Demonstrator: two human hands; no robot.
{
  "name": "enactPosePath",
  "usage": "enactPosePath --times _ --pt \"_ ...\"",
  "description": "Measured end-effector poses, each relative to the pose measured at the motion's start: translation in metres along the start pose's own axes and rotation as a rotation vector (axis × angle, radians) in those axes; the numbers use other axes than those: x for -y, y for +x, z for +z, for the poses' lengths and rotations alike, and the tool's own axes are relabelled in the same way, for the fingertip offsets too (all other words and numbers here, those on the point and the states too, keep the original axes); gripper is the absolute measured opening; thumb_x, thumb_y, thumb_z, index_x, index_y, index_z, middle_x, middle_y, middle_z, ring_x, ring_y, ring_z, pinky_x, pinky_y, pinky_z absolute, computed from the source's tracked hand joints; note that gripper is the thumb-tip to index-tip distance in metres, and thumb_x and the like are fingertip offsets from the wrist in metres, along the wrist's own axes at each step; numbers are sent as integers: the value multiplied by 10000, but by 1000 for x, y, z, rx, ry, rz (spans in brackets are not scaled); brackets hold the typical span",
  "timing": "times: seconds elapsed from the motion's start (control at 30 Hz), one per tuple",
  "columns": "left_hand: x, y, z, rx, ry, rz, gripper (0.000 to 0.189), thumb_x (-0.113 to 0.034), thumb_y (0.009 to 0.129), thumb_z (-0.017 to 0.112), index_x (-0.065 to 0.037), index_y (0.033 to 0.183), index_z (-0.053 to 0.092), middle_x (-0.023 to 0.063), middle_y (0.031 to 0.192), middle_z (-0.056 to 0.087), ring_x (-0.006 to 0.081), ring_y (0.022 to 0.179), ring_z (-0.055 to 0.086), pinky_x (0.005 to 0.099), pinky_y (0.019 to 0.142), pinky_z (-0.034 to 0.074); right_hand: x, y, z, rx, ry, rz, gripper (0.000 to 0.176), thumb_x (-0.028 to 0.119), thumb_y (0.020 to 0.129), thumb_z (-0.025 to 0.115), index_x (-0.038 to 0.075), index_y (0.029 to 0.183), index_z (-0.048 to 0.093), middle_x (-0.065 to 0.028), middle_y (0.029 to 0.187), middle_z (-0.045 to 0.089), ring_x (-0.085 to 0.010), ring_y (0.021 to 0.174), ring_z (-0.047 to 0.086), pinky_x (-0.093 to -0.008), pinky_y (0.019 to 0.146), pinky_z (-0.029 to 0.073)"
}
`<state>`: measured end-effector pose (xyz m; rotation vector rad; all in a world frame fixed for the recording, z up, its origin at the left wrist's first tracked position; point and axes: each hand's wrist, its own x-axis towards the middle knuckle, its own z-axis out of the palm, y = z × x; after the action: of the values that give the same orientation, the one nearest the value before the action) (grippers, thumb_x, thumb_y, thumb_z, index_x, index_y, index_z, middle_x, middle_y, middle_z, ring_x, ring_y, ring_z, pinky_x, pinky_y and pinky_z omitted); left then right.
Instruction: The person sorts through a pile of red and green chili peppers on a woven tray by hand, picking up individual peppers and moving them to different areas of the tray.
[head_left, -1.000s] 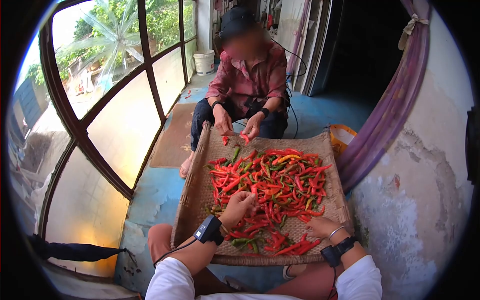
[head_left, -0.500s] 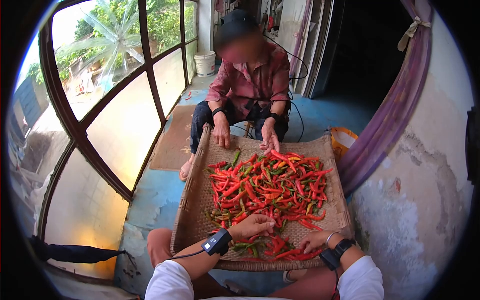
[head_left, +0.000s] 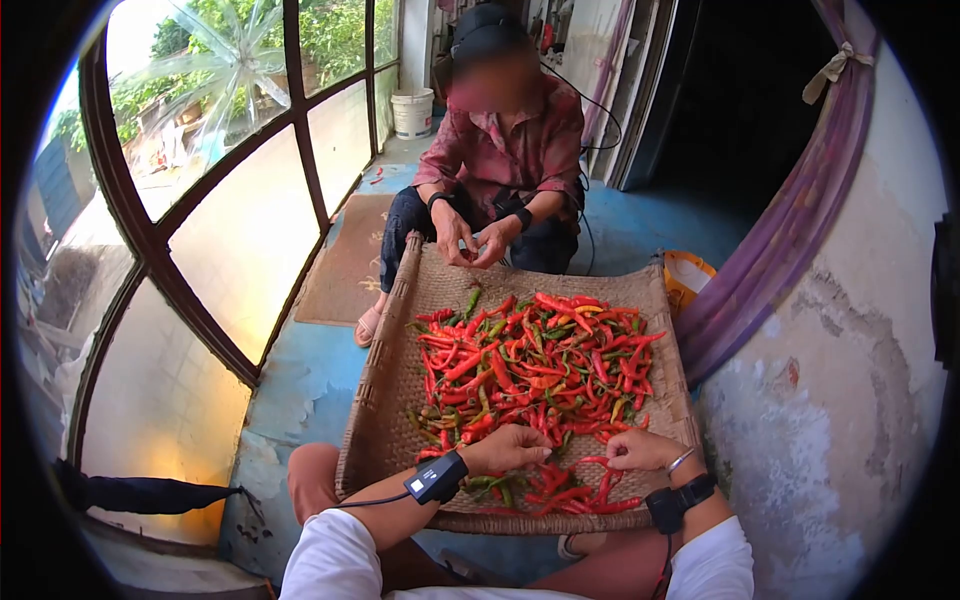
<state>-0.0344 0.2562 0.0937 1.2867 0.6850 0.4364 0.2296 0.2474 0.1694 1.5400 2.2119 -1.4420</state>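
Red and green chili peppers (head_left: 530, 365) lie heaped in a woven basket tray (head_left: 385, 400) in front of me. My left hand (head_left: 508, 450) hovers over the near edge of the heap, thumb and fingers pinched together; anything between them is too small to make out. To its right, my right hand (head_left: 645, 450) is closed, with a slim red chili pepper (head_left: 592, 461) at its fingertips, reaching toward the left hand. Below both hands sits a smaller pile of chili peppers (head_left: 560, 492), mostly red, by the tray's near rim.
Across the tray a person (head_left: 500, 150) sits with both hands together above its far edge. Glass panels (head_left: 235, 240) line the left side. A purple curtain (head_left: 790, 230) and a wall (head_left: 800, 400) stand at right. A white bucket (head_left: 411, 114) is behind.
My right hand has risen from the near pile, now with a red chili pepper at its fingertips. My left hand stays nearly still. The other person's hands have lifted off the tray and come together.
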Motion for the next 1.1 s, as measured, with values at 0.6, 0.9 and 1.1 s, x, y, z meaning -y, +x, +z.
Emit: enactPosePath --times 0.6,0.9,1.1 --pt "-10 -3 2 -207 -127 106 180 -135 845 507 3 948 560 22 760 576 67 659 535 211 604 465 39 49 50 -208 608 -211 120 96 789 547 8 869 534 -7 688 553 -67 607 516 -210 553 429" --pt "-27 -10 -13 -508 -462 259 163 -129 835 518 -26 955 560 45 774 598 94 645 567 207 585 480 33 50 44 -144 452 -77 225 241 825 505 27 863 561 -38 679 574 -109 586 540 -238 551 446" --pt "-34 -16 -32 -844 -629 455 257 -210 863 473 -49 1063 468 42 762 576 86 600 550 214 543 462 13 58 51 -49 -200 -127 330 282 797 536 100 1072 525 -69 780 589 -186 731 560 -291 658 441"
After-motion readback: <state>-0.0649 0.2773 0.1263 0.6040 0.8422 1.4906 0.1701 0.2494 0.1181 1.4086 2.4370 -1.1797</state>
